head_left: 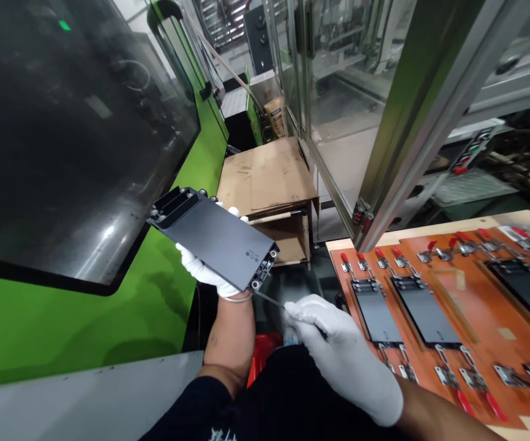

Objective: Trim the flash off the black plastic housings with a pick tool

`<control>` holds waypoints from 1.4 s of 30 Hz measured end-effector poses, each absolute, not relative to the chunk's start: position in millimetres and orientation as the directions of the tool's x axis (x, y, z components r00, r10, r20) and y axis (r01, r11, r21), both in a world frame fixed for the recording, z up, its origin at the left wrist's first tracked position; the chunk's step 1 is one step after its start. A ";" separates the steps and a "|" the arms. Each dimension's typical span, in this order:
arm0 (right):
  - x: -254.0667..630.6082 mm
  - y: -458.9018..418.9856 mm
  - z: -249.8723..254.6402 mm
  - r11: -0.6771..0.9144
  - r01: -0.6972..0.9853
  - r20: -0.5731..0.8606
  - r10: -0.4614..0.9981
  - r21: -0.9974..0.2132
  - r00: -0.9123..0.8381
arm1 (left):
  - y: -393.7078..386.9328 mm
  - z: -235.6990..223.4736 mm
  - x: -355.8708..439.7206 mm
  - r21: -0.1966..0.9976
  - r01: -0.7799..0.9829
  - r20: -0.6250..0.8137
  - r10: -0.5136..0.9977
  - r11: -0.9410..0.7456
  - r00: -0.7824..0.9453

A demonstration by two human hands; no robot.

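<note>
My left hand (203, 269), in a white glove, grips a dark grey flat plastic panel (214, 237) from underneath and holds it up, tilted, in front of the green machine. My right hand (338, 349), also gloved, is closed round a thin metal tool (269, 300) whose tip touches the panel's lower right corner. On the right, an orange fixture board (476, 318) holds three similar dark panels (377, 312) under red-handled toggle clamps (345, 260).
A green moulding machine (63, 318) with a dark window fills the left. Stacked cardboard on a wooden table (269, 177) stands ahead. A glass and aluminium guard frame (403, 122) rises above the fixture. Something red (262, 355) lies below my hands.
</note>
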State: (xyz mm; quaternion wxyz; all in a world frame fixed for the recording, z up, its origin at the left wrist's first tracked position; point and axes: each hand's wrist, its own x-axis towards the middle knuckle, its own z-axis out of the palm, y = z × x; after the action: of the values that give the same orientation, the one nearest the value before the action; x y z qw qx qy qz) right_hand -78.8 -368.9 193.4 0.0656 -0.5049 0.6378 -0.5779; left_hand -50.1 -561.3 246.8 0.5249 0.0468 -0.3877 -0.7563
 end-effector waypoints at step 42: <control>-123.1 -387.0 174.5 0.030 -0.006 -0.020 -0.799 -1.000 -0.601 | -580.0 120.1 -43.0 0.359 0.135 -0.300 -0.251 -0.924 -0.920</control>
State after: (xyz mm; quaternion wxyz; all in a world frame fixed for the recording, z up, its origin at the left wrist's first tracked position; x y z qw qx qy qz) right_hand -123.1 -387.0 174.5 0.3188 -0.3131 0.6428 -0.6222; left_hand -43.0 -580.0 120.1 0.1000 0.1727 -0.1679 -0.9654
